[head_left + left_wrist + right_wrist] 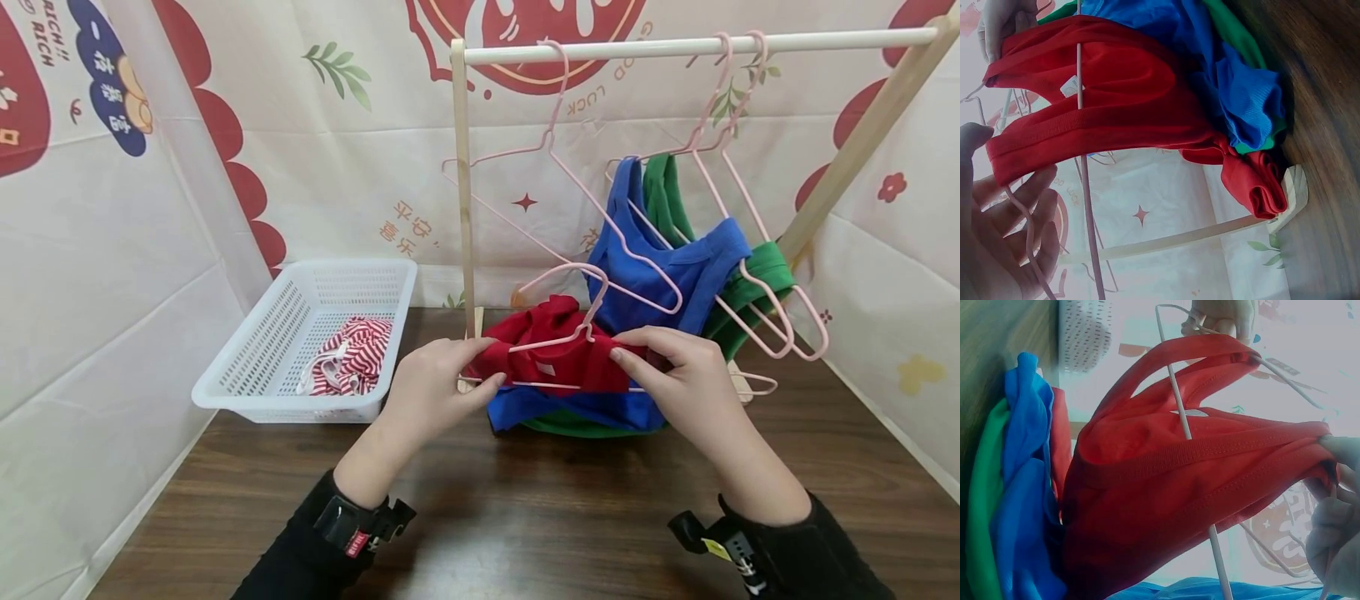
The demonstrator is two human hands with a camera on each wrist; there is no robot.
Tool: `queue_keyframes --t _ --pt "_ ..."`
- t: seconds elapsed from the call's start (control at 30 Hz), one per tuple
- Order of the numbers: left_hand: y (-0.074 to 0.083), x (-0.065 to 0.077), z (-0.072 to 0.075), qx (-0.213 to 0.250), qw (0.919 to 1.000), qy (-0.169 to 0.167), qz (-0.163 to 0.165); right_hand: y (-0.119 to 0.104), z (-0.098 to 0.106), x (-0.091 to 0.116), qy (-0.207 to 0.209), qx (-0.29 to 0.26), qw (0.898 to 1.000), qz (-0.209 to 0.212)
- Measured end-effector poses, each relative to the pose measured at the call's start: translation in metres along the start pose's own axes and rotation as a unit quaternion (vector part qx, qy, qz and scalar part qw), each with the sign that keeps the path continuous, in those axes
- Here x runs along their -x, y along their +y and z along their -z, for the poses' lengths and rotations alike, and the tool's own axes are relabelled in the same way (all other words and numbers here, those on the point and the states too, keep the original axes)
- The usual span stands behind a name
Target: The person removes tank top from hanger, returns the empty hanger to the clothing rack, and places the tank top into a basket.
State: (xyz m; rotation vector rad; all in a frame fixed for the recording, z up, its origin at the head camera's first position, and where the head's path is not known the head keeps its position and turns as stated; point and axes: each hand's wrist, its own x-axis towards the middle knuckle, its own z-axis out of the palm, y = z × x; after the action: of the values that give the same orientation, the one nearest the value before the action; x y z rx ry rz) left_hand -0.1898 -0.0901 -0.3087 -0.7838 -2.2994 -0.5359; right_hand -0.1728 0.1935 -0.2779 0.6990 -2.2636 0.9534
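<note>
A red tank top (551, 360) hangs on a pink hanger (573, 267), held in front of the rack. My left hand (427, 387) pinches its left shoulder strap by the hanger's end, thumb on one side and fingers on the other in the left wrist view. The right hand (686, 379) pinches the opposite strap, seen close up in the right wrist view. The hanger's straight bar (1179, 400) passes through the top's neck opening. Lower parts of the red top are bunched and partly hidden behind my hands.
A wooden rack with a white rail (675, 46) stands behind, carrying a bare pink hanger (551, 137) and hangers with a blue tank top (652, 267) and a green tank top (761, 267). A white basket (247, 333) at left holds red-striped cloth (360, 354). Blue cloth (577, 407) lies below the red top.
</note>
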Motion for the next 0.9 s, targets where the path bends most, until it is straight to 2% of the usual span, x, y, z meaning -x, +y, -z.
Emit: queue_keyframes --t 0.27,0.43,0.73,0.9 --pt "0.007 -0.004 -0.001 0.016 0.9995 -0.027 0.010 -0.006 0.000 0.001 0.003 0.016 0.999 0.031" --pt "0.010 -0.005 -0.001 0.005 0.9999 -0.010 0.002 -0.011 0.000 0.002 0.009 0.026 0.998 0.062" --pt "0.010 -0.003 -0.002 0.006 1.0000 0.001 0.006 -0.016 0.000 0.005 0.007 0.048 0.996 0.078" --pt "0.005 -0.003 -0.001 0.012 0.9997 0.012 -0.018 -0.018 0.002 0.006 0.008 0.059 0.995 0.084"
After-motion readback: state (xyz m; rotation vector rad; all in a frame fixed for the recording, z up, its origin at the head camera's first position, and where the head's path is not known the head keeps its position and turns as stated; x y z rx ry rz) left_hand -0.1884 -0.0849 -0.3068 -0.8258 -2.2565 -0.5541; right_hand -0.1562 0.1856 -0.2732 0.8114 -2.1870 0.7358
